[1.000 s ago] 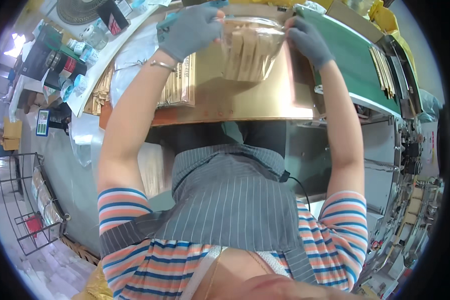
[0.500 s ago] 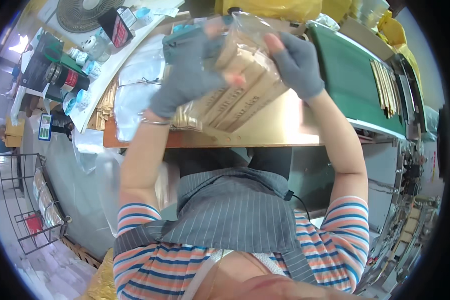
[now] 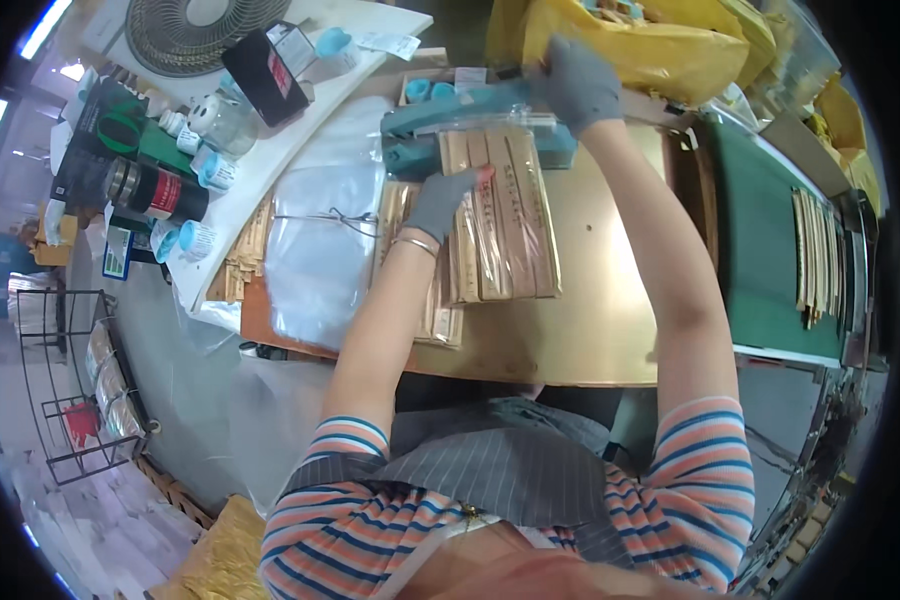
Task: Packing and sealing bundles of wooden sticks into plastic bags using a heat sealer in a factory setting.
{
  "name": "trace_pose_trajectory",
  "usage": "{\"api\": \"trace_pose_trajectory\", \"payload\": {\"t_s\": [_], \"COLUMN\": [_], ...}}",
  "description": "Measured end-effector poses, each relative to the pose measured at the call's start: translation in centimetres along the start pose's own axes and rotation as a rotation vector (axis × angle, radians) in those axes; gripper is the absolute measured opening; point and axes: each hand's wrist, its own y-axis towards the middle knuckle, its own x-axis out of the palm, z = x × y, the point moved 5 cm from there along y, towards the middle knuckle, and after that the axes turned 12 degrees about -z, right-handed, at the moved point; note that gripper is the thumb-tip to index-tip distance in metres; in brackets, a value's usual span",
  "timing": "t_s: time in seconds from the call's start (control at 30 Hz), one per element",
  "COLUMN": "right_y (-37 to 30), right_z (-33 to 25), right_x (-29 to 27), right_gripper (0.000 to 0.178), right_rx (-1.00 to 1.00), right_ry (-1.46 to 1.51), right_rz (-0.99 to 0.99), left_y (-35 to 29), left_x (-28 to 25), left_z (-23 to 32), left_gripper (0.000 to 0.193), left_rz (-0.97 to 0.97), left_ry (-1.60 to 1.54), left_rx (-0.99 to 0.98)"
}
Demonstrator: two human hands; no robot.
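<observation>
A clear plastic bag [image 3: 505,225] packed with long brown paper-wrapped packets lies flat on the table, its far end at a blue bar-type bag sealer [image 3: 460,110]. My left hand [image 3: 445,205], in a grey fingerless glove, grips the bag's left edge with the thumb on top. Beyond the bag, my right hand [image 3: 578,85], gloved the same way, is closed at the right end of the sealer's upper arm; its fingertips are hidden. More filled bags [image 3: 438,318] lie under and left of this one.
Left of the work lies a tied stack of clear bags [image 3: 325,240]. A white shelf [image 3: 300,130] holds a fan, a flask and jars. Yellow bags [image 3: 630,50] stand at the back. On the right is a green belt surface [image 3: 760,230] with brown packets [image 3: 815,255].
The filled bag has come down from both raised hands onto the table at the sealer. My right hand has let go of it and moved to the sealer's arm.
</observation>
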Motion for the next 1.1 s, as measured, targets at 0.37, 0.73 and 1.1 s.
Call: {"api": "trace_pose_trajectory", "payload": {"t_s": [0.37,0.73,1.1], "right_y": [-1.1,-11.6,-24.1], "right_z": [3.5,3.5,-4.3], "right_x": [6.1,7.1,1.1], "right_gripper": [0.023,0.063,0.043], "right_rx": [0.142,0.075,0.289], "right_ry": [0.079,0.731,1.856], "right_rz": [-0.134,0.283,-0.748], "left_y": [0.1,-2.5,-10.8], "left_x": [-0.3,1.8,-9.5], "left_z": [0.2,0.9,-5.8], "left_gripper": [0.058,0.053,0.050], "left_rz": [0.027,-0.019,0.579], "left_ry": [0.167,0.168,1.484], "left_rx": [0.025,0.021,0.444]}}
